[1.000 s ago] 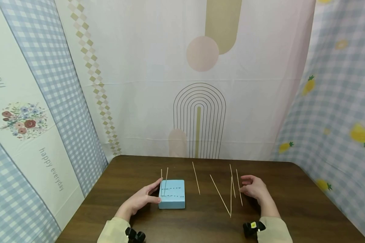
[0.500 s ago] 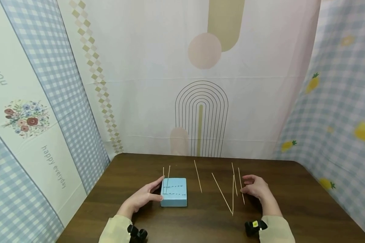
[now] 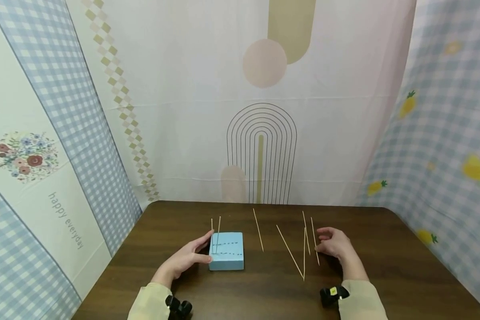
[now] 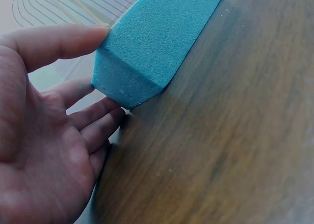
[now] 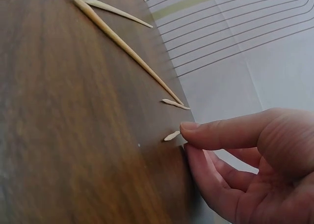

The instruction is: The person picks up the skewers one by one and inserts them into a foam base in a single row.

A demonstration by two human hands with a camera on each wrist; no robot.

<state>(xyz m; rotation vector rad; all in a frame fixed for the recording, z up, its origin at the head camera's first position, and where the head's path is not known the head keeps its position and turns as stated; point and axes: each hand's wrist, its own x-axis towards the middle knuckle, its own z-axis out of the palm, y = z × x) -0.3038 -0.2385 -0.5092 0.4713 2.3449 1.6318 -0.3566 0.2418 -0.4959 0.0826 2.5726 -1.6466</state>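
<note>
A light blue foam block [image 3: 226, 265] with rows of small dark holes in its top lies on the table. Two thin bamboo skewers [image 3: 218, 225] stand upright at its left side. My left hand [image 3: 184, 261] grips the block's left end, thumb at the near corner and fingers at the far side; in the left wrist view the thumb [image 4: 73, 41] presses its edge. My right hand [image 3: 336, 244] pinches the rightmost lying skewer [image 3: 313, 231] between thumb and index finger. In the right wrist view, that skewer's near end [image 5: 171, 135] sticks out from the fingertips.
Left of my right hand lie several more skewers: one slanted [image 3: 290, 251], another meeting it at the near end [image 3: 304, 262], and a third [image 3: 258, 230] nearer the block. A patterned cloth [image 3: 192, 133] hangs behind the brown table [image 3: 264, 293].
The head view has shifted slightly. Both hands stay in place, the left at the foam block and the right at the rightmost skewer, which still lies among the others.
</note>
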